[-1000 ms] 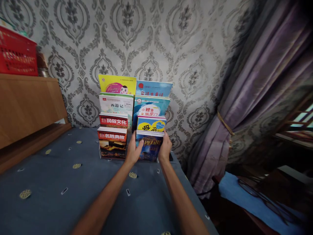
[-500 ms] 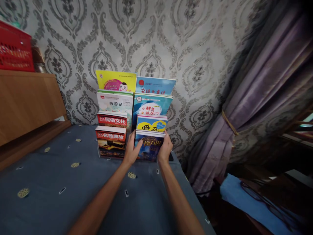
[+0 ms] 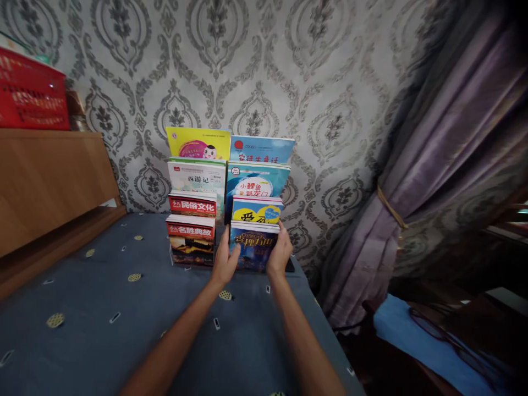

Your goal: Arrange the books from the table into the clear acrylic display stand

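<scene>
My left hand [image 3: 226, 259] presses the left side of a small bundle of dark blue books [image 3: 253, 247], its thumb across the front cover. On the right side, my right hand [image 3: 280, 252] holds the same bundle, fingers curled behind the edge. The books stand upright in the front right row of a tiered display. Behind them rise a yellow-and-blue book [image 3: 258, 209], a teal book [image 3: 259, 179] and a light blue book [image 3: 262, 147]. In the left column are red-topped books [image 3: 191, 242], a pale book [image 3: 198, 176] and a yellow book [image 3: 198, 140].
The books rest on a bed with a dark blue patterned sheet [image 3: 165, 308], against a wallpapered wall [image 3: 256, 82]. A wooden cabinet [image 3: 53, 181] with a red basket [image 3: 33, 93] stands at left. A tied purple curtain [image 3: 371, 253] hangs at right; glasses [image 3: 429, 324] lie on blue cloth.
The view has shifted slightly, so the books and cabinet appear a little lower and further right. My hands keep hold of the dark blue books; the left thumb sits slightly lower.
</scene>
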Tool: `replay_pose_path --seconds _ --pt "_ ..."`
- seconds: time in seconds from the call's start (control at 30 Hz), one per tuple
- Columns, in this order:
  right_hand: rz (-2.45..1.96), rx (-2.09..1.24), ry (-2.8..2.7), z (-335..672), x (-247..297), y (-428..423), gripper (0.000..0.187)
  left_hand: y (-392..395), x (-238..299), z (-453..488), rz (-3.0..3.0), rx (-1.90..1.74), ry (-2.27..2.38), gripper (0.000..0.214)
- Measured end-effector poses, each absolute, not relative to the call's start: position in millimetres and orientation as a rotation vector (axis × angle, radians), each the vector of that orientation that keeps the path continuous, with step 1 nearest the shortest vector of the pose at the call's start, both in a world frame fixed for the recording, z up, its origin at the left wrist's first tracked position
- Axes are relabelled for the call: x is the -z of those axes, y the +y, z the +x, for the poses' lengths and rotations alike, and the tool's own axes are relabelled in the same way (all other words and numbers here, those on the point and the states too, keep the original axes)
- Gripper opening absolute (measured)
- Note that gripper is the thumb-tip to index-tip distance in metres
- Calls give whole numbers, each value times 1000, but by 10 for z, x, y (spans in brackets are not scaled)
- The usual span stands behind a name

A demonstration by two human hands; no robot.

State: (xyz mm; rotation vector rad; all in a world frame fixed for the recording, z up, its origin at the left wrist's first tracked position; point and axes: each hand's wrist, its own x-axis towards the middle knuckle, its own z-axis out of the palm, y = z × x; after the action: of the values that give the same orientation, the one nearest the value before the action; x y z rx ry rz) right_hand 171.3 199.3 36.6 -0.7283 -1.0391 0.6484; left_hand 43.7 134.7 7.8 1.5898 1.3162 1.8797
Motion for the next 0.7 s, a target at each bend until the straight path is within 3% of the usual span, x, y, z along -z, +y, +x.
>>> replay_pose_path --seconds 0.33,0.7 --pt "-780 -553 -1159 1760 -462 2044 55 1445 -133 314 1620 -1848 1256 69" --pt "-903 -467 -1071 1710 -412 2011 53 1541 -154 249 1498 -1816 1113 61"
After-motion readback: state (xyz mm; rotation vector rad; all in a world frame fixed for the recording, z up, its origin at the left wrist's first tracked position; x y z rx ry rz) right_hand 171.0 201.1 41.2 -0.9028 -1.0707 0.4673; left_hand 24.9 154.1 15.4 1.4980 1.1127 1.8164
